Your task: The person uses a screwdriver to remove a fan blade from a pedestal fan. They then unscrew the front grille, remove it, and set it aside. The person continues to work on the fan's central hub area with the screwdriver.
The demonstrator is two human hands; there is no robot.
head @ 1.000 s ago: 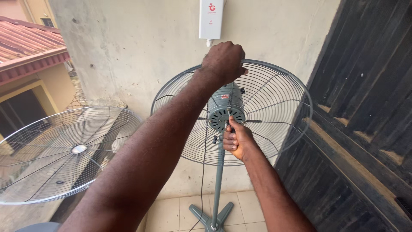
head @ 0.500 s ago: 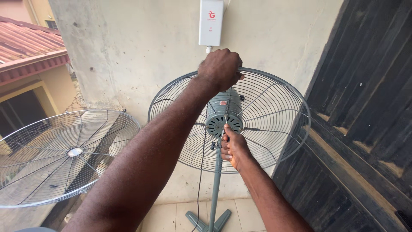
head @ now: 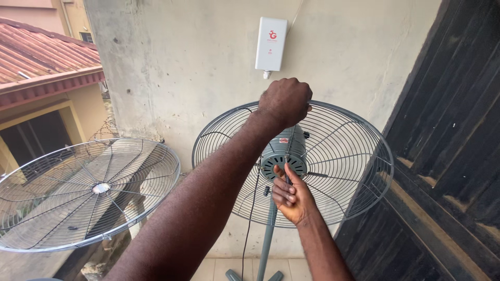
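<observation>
A grey standing fan is seen from behind, with its round wire rear guard [head: 344,156] and grey motor housing [head: 284,151] on a pole [head: 266,234]. My left hand [head: 285,101] is closed over the top rim of the guard, above the motor. My right hand [head: 291,196] is just below the motor. It pinches a thin screwdriver [head: 286,169] whose shaft points up against the back of the housing. No blades show inside the guard.
A loose round wire fan guard [head: 88,192] lies tilted at the left, over the ledge. A white box [head: 271,44] hangs on the concrete wall above the fan. A dark wooden door [head: 448,171] stands close on the right. A cable [head: 250,218] hangs beside the pole.
Both hands keep their places on the fan. The view has shifted, so the fan sits a little lower and further right in the picture.
</observation>
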